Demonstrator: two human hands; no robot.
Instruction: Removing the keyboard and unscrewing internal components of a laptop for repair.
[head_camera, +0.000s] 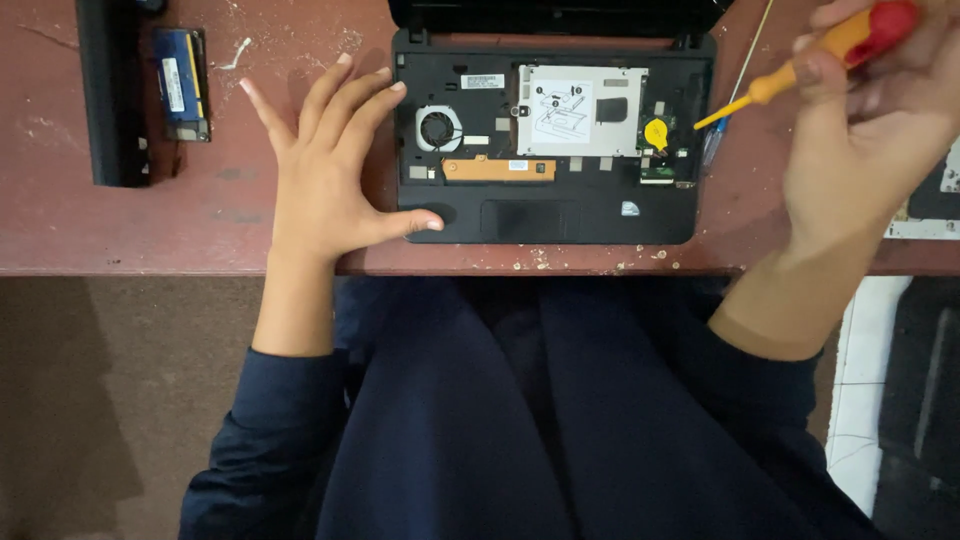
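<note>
Left hand (325, 165) lies flat, fingers spread, steadying the laptop (553, 140); right hand (870, 110) grips a screwdriver (800, 72), tip hovering at its right edge — next, seating it squarely.

I noted a small white rectangular label (483, 81) at the upper left of the opened laptop's interior. A larger white label with a line diagram (560, 111) sat on the silver drive cover. A white sticker (173, 84) lay on the blue memory module (181, 85) at the tabletop's far left.
</note>
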